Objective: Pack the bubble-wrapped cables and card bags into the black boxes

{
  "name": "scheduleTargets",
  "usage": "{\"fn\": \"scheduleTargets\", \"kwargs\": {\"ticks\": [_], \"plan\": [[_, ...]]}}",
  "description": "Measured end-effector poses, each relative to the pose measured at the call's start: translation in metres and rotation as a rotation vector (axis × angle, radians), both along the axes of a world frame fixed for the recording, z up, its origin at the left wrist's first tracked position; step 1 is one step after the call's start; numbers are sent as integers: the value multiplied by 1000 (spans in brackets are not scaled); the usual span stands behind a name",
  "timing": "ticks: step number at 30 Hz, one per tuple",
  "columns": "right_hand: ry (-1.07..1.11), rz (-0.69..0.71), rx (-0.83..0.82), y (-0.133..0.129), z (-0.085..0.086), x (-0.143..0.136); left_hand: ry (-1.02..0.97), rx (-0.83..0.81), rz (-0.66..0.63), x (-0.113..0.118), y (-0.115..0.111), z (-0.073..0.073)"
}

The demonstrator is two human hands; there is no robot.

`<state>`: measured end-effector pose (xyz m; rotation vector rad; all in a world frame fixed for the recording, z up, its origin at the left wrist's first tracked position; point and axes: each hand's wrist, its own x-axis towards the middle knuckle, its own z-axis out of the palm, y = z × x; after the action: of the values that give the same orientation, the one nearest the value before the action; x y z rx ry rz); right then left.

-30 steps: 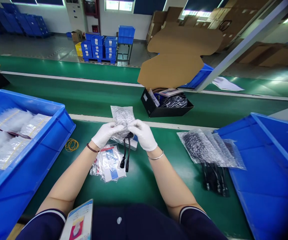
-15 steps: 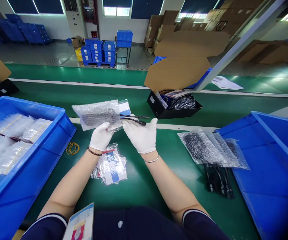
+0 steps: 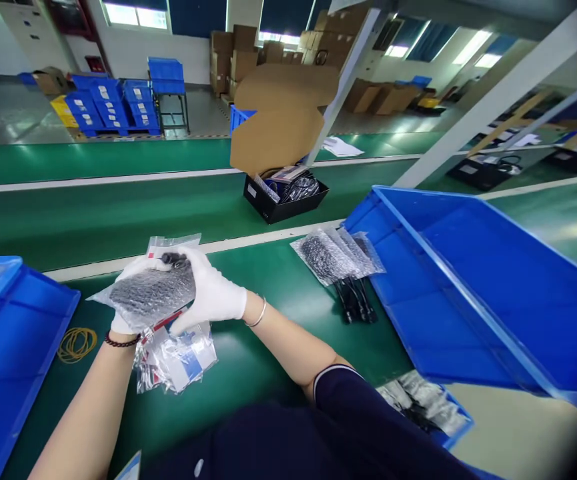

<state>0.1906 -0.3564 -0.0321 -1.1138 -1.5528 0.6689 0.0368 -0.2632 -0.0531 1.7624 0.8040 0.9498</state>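
Observation:
Both my hands wear white gloves. A bubble-wrap bag (image 3: 151, 297) with black cable in it lies tilted between them, and black cable ends (image 3: 174, 260) are gathered near its top right corner. My left hand (image 3: 141, 267) grips the bag from the left and below, partly hidden behind it. My right hand (image 3: 213, 287) is wrapped round the bag's right end, thumb low and fingers at the cable ends. A clear packet with a printed card (image 3: 173, 243) sticks out behind the bag. Below my hands is a pile of clear packets with printed cards (image 3: 183, 360).
Rubber bands (image 3: 77, 345) lie beside the left blue bin (image 3: 43, 313). At right, several bubble-wrapped cables (image 3: 331, 257) rest against a tilted blue bin (image 3: 398, 287). An open black box (image 3: 288, 208) holding cables stands beyond. A lower bin (image 3: 448, 427) holds more bags.
My view has swung to the right. The cable ends, which stuck out straight to the right, are now folded back onto the bag. My right hand has closed round the bag's end.

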Motion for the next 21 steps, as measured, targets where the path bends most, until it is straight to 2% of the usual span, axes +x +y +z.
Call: {"fn": "scheduleTargets", "kwargs": {"ticks": [2,4,6,8,12,16,18,21], "plan": [[-140,-141,11,2,-12,-6,-50,-18,64,6,-1,-5],[-173,-233,-51,5,-25,-10,106,93,110,11,-4,-5],[-118,-251,-140,8,-33,-8,284,155,127,12,-5,-1],[34,-263,-177,11,-37,-1,280,129,183,9,-3,4],[358,-329,-174,17,-35,17,0,60,273,3,2,9],[619,-192,-257,21,-30,20,-190,-16,164,5,1,8],[808,-132,-302,21,-29,17,-194,-19,139,8,-1,8],[949,-165,-291,24,-37,18,-14,6,225,12,-2,6]]}}
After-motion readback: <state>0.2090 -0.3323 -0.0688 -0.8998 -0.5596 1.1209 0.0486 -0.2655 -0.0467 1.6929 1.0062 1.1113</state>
